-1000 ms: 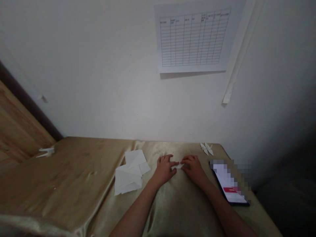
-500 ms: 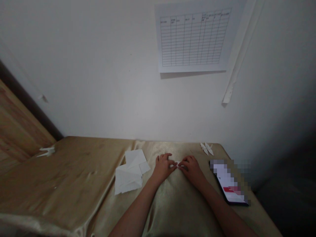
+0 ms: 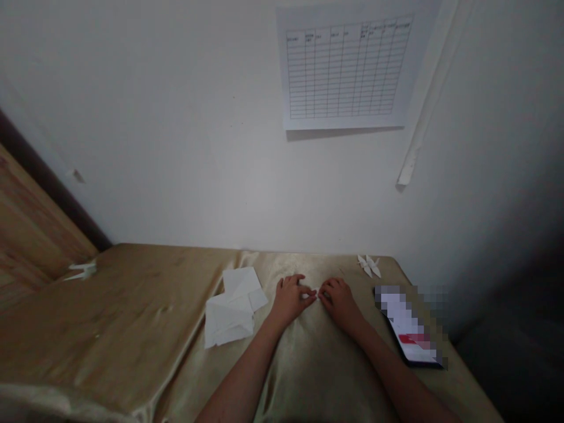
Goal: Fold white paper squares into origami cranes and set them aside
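My left hand [image 3: 291,298] and my right hand [image 3: 337,299] rest side by side on the gold satin cloth [image 3: 308,364] of the table, fingertips nearly meeting. Both are curled, pinching a small folded piece of white paper [image 3: 316,292] between them; only a sliver of it shows. A loose pile of white paper squares [image 3: 231,308] lies just left of my left hand.
A phone [image 3: 409,329] with a lit screen lies at the right of the table. A folded white paper crane [image 3: 369,265] sits near the back right corner, and another paper figure [image 3: 81,270] at the far left. A ruled chart [image 3: 346,67] hangs on the wall.
Both hands have drawn slightly closer together and nearer the wall. The folded paper between them now shows less than it did a second ago.
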Available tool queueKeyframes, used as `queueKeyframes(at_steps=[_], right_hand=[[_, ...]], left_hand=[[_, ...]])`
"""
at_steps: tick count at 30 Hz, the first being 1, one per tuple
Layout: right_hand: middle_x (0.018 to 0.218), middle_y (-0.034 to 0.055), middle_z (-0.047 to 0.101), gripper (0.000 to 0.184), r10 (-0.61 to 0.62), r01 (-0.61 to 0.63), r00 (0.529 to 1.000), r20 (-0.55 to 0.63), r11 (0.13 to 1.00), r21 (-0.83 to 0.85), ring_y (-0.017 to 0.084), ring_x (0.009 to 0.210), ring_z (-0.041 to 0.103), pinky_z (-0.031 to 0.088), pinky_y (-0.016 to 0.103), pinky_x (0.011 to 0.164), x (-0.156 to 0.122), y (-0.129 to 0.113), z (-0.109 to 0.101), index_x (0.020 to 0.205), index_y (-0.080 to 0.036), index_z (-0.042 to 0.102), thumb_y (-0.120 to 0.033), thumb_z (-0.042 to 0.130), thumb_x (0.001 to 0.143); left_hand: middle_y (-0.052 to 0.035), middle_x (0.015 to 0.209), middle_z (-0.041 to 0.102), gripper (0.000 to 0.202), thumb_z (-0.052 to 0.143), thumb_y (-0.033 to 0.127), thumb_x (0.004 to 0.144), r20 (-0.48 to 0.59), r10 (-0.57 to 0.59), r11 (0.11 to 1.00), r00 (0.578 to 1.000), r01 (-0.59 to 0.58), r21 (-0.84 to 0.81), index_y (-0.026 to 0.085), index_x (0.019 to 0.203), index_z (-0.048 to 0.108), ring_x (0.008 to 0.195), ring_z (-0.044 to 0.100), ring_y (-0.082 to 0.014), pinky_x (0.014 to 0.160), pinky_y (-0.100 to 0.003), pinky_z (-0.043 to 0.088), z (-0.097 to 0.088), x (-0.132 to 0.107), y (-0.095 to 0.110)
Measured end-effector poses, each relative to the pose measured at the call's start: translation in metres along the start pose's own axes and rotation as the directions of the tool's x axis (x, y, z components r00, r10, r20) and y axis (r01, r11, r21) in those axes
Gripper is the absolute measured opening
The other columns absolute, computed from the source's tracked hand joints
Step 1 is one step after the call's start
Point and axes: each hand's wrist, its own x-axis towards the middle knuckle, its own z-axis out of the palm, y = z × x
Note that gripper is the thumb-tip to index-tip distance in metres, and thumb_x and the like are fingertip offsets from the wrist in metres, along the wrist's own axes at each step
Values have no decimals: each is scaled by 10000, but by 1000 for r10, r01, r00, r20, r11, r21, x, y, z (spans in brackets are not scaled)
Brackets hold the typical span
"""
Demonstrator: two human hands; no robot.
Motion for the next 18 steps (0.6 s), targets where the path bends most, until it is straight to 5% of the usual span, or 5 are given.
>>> queueKeyframes(at_steps=[18], right_hand=[[1072, 60, 706, 131, 108, -108, 994, -13, 990, -93, 268, 1110, 574, 294, 483, 1101, 1, -5, -1, 905, -235, 729, -294, 625, 957]], left_hand=[[-26, 1371, 637, 98, 778, 422, 874, -55, -79, 997, 995, 79, -14, 368, 937, 830, 1311, 554, -285, 1226, -617, 223, 3, 2, 7]])
